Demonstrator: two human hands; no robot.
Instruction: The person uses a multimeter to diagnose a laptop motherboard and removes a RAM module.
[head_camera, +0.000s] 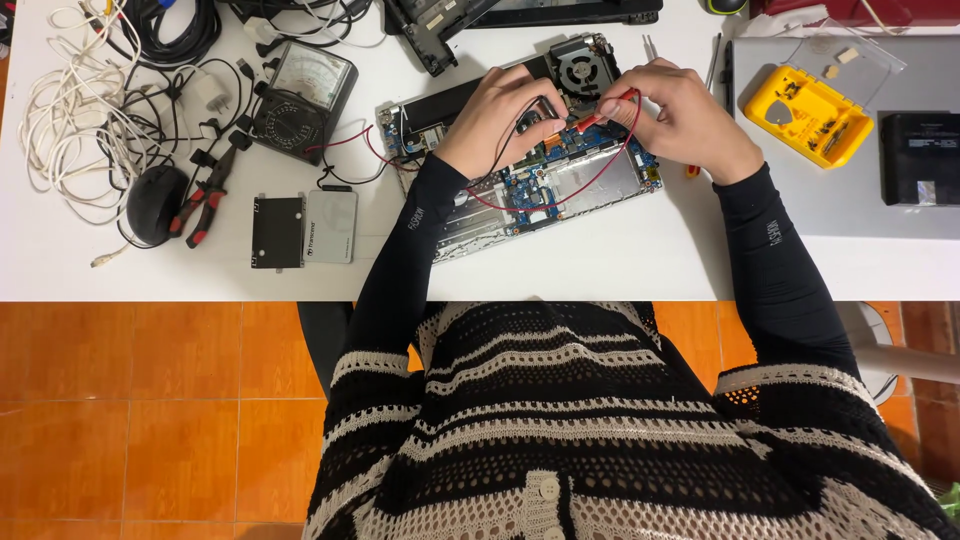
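A white counter (620, 265) carries an opened laptop chassis (520, 165), circuit board exposed, directly beneath the grip. Left of the grip sit an analogue multimeter (305, 100), red-handled pliers (205, 200), a black mouse (155, 205), two flat drives (303, 228) side by side, and tangled white cables (70, 120). Right of the grip lie a yellow parts tray (808, 115), a grey closed laptop (850, 200) and a black box (920, 158) resting upon it.
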